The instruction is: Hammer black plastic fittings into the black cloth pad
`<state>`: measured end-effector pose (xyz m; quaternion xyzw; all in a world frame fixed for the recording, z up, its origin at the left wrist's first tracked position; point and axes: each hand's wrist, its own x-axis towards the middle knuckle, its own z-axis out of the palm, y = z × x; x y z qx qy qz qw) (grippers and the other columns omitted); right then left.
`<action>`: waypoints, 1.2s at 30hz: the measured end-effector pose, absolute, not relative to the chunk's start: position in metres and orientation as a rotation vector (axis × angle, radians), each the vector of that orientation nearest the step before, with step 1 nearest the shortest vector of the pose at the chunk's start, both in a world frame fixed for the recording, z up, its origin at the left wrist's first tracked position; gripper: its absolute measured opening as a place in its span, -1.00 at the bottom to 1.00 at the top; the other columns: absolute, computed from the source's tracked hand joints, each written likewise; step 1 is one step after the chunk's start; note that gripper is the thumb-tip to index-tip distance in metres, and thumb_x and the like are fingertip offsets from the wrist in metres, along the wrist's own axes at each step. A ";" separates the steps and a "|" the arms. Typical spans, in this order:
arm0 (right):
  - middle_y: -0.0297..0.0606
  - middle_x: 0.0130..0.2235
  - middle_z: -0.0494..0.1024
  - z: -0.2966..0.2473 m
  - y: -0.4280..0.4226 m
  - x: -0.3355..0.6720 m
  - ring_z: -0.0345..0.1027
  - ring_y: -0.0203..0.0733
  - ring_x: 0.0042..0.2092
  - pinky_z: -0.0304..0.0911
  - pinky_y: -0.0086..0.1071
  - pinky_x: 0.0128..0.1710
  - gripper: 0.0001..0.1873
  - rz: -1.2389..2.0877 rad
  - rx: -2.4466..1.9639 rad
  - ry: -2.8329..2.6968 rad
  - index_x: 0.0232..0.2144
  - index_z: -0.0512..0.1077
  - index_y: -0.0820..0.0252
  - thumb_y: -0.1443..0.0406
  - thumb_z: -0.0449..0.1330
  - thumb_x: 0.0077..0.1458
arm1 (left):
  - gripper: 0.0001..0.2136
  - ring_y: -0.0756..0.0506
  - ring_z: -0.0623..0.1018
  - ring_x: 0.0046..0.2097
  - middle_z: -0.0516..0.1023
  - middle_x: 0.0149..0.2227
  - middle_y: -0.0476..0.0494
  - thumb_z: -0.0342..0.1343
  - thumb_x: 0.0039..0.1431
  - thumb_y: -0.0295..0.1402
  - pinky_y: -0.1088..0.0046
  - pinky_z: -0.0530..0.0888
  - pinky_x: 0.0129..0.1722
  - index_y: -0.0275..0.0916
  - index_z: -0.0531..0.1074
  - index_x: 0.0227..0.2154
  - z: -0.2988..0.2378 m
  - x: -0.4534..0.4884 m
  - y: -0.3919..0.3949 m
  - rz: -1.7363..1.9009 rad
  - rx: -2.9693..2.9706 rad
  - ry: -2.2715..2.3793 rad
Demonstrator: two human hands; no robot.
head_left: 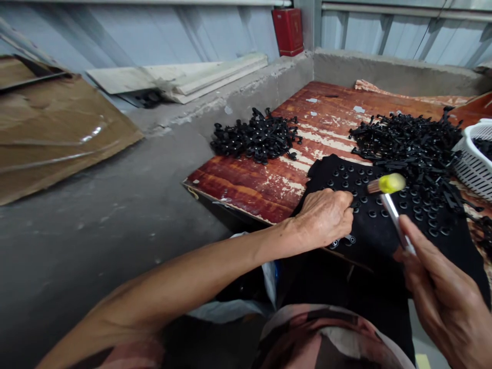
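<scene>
Left hand (325, 215) curled on black mat (384, 236), near counter edge; grip unclear. Right hand (442, 297) grip closed around yellow-headed tool (392, 215).

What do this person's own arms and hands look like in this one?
Both hands are bare: the left hand and right hand show no gloves, rings or watch. The left forearm is uncovered along its whole visible length; of the right arm only the wrist shows, also unsleeved.

table (265, 179) is worn red-stained wood, paint flaking; black cloth (380, 230) looks matt, brush (392, 202) has a shiny metal ferrule, basket (474, 164) is white plastic, floor (115, 215) rough concrete
</scene>
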<state>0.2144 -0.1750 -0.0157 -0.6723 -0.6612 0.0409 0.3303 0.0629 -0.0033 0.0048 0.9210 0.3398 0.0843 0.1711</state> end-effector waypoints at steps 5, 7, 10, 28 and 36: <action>-0.10 0.00 0.55 -0.017 -0.177 0.214 0.53 -0.13 -0.21 0.47 -0.23 -0.12 -0.33 0.126 -1.760 -1.792 0.38 0.04 0.03 0.39 0.02 0.26 | -0.77 -0.17 0.58 -0.43 0.53 -0.56 -0.21 -0.07 0.15 -0.38 0.38 0.37 -0.40 -0.26 0.47 -0.49 0.007 0.063 -0.004 0.244 2.623 0.965; -0.13 -0.07 0.57 -0.018 -0.177 0.215 0.52 -0.16 -0.26 0.48 -0.26 -0.14 -0.36 0.166 -1.778 -1.760 0.37 0.07 0.02 0.37 0.02 0.27 | -0.77 -0.17 0.58 -0.43 0.53 -0.56 -0.21 -0.06 0.15 -0.38 0.38 0.38 -0.39 -0.26 0.48 -0.49 0.007 0.063 -0.003 0.235 2.619 0.967; -0.15 0.06 0.51 -0.019 -0.176 0.216 0.53 -0.12 -0.16 0.45 -0.21 -0.07 -0.31 0.109 -1.797 -1.676 0.38 0.01 -0.07 0.35 0.04 0.26 | -0.77 -0.16 0.58 -0.43 0.52 -0.57 -0.20 -0.06 0.15 -0.37 0.38 0.38 -0.39 -0.27 0.48 -0.48 0.006 0.063 -0.003 0.223 2.600 0.958; -0.15 0.10 0.52 -0.018 -0.174 0.213 0.54 -0.03 -0.08 0.53 -0.22 -0.17 -0.31 0.156 -1.726 -1.741 0.37 0.04 -0.02 0.39 0.03 0.23 | -0.77 -0.15 0.56 -0.42 0.53 -0.56 -0.18 -0.05 0.15 -0.37 0.39 0.38 -0.38 -0.25 0.49 -0.47 0.000 0.062 -0.002 0.253 2.577 0.968; -0.12 0.18 0.45 -0.018 -0.175 0.217 0.51 -0.02 0.01 0.49 -0.24 -0.08 -0.31 0.137 -1.731 -1.802 0.37 0.05 0.00 0.40 0.05 0.24 | -0.78 -0.15 0.56 -0.45 0.52 -0.57 -0.18 -0.06 0.13 -0.38 0.38 0.35 -0.42 -0.25 0.47 -0.50 -0.004 0.061 -0.002 0.283 2.567 0.958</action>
